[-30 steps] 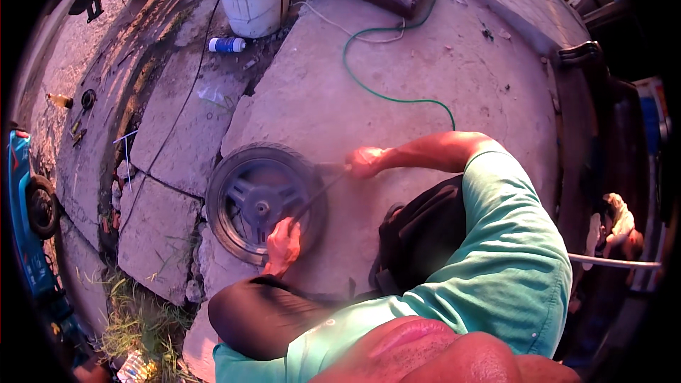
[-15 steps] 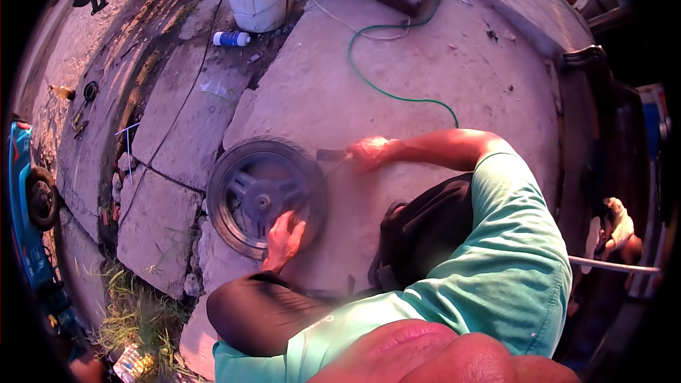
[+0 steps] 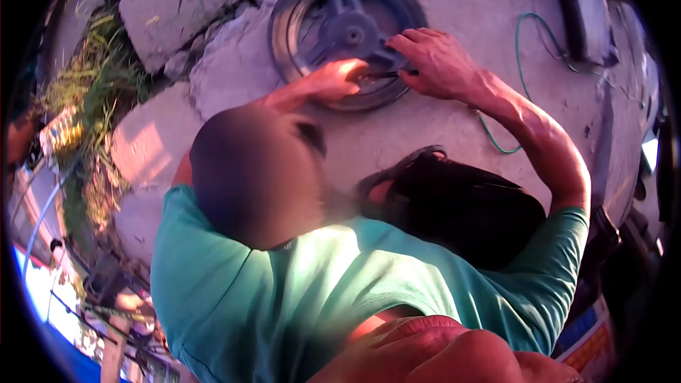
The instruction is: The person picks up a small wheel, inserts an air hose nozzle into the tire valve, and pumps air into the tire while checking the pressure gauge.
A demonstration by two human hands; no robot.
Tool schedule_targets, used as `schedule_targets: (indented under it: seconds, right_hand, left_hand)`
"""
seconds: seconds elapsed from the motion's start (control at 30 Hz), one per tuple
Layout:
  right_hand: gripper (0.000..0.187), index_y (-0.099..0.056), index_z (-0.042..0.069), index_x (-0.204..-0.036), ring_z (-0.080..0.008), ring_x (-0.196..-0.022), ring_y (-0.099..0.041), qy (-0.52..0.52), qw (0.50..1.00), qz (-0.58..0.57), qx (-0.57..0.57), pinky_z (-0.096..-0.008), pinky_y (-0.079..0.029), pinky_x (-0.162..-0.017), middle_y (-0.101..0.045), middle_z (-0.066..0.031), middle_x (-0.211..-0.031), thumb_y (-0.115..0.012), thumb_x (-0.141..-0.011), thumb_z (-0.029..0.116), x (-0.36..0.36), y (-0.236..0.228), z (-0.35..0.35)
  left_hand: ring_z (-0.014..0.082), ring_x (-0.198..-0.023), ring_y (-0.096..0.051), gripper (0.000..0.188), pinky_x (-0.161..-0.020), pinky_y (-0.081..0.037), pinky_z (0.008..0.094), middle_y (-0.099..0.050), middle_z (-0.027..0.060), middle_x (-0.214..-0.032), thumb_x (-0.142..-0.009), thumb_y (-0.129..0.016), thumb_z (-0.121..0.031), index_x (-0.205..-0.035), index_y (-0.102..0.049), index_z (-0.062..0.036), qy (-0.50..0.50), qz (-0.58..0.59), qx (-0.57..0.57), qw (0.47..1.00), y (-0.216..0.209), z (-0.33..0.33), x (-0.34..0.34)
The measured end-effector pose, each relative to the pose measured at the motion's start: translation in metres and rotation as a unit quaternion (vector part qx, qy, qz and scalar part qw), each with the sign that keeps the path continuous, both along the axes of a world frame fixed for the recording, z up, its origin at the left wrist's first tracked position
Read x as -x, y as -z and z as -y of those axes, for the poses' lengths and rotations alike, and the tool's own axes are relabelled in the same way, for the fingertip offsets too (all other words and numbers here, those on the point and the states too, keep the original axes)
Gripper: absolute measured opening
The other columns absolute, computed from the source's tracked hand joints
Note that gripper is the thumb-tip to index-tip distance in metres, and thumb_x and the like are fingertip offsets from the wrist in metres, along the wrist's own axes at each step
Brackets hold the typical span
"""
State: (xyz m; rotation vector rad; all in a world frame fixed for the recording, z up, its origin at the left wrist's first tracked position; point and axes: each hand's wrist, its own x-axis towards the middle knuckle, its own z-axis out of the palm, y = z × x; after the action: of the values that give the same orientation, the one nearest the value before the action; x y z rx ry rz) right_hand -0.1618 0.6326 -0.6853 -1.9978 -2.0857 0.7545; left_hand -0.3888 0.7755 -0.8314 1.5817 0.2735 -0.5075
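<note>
A wheel with a black tyre and a dark three-spoked rim (image 3: 344, 6) lies flat on the concrete in front of me. My left hand (image 3: 339, 79) is at the rim's near side, its fingers closed; whatever they grip is hidden. Over the tyre's near right side is my right hand (image 3: 436, 64), thumb and fingers curled at the end of a thin dark tool (image 3: 385, 74). The tool spans the gap between both hands, low across the rim. Its exact kind does not show.
A thin green hose (image 3: 519, 64) curves over the concrete to the right. Cracked slabs (image 3: 191, 0) and a tuft of grass (image 3: 96, 71) are at the left. My bent knee (image 3: 252, 170) and sandalled foot (image 3: 418, 159) are close to the wheel.
My view has tilted, so the wheel appears higher. My right hand has come from beside the wheel to over its tyre, closer to my left hand. The dark tool is now between them.
</note>
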Motion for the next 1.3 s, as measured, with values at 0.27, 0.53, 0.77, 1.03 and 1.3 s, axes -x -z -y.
schedule_targets:
  seconds: [0.27,0.53,0.77,1.03,1.3]
  right_hand:
    - [0.026,-0.068,0.006,-0.112,-0.0294,-0.095,-0.073,-0.121,0.967,0.172,0.142,-0.0438,-0.055,-0.081,-0.072,-0.0119,-0.101,-0.067,-0.089,0.016,0.071,0.077,-0.005]
    - [0.017,-0.069,0.005,-0.102,-0.0295,-0.087,-0.076,-0.15,0.976,0.154,0.042,-0.0431,-0.06,-0.075,-0.073,-0.0125,-0.095,-0.067,-0.086,0.012,0.062,0.09,0.0]
    - [0.009,-0.065,0.005,-0.096,-0.0339,-0.081,-0.075,-0.13,0.984,0.089,0.078,-0.0464,-0.06,-0.07,-0.072,-0.0151,-0.093,-0.064,-0.088,0.009,0.059,0.097,0.005]
    - [0.006,-0.064,0.006,-0.094,-0.0357,-0.075,-0.074,-0.068,0.993,0.088,0.044,-0.0476,-0.059,-0.068,-0.07,-0.0154,-0.088,-0.063,-0.088,0.008,0.074,0.105,0.015]
    - [0.01,-0.062,0.006,-0.094,-0.0353,-0.074,-0.072,-0.041,0.997,0.061,0.023,-0.0472,-0.058,-0.064,-0.068,-0.0135,-0.086,-0.065,-0.092,0.015,0.077,0.11,0.006]
  left_hand:
    - [0.0356,-0.126,-0.066,0.046,-0.106,-0.05,0.0433,-0.071,0.0204,-0.129,-0.09,-0.056,-0.003,-0.136,-0.063,-0.0027,-0.012,0.061,-0.038,0.997,0.016,0.012,0.006]
    - [0.0373,-0.122,-0.067,0.046,-0.102,-0.051,0.0448,-0.071,0.0216,-0.128,-0.09,-0.054,-0.004,-0.135,-0.064,-0.0025,-0.026,0.077,-0.054,0.995,0.022,0.011,0.005]
    - [0.0369,-0.124,-0.067,0.051,-0.105,-0.051,0.0434,-0.072,0.022,-0.129,-0.087,-0.053,-0.003,-0.137,-0.064,-0.0021,-0.029,0.083,-0.091,0.992,0.037,0.016,0.008]
    - [0.0323,-0.119,-0.07,0.048,-0.101,-0.053,0.042,-0.073,0.0212,-0.126,-0.086,-0.057,-0.004,-0.133,-0.067,-0.0019,-0.084,0.022,-0.051,0.995,0.017,0.017,0.008]
    - [0.0334,-0.123,-0.068,0.046,-0.104,-0.052,0.042,-0.072,0.0207,-0.129,-0.087,-0.064,-0.006,-0.133,-0.068,-0.0047,-0.096,0.044,-0.07,0.992,0.016,0.02,0.008]
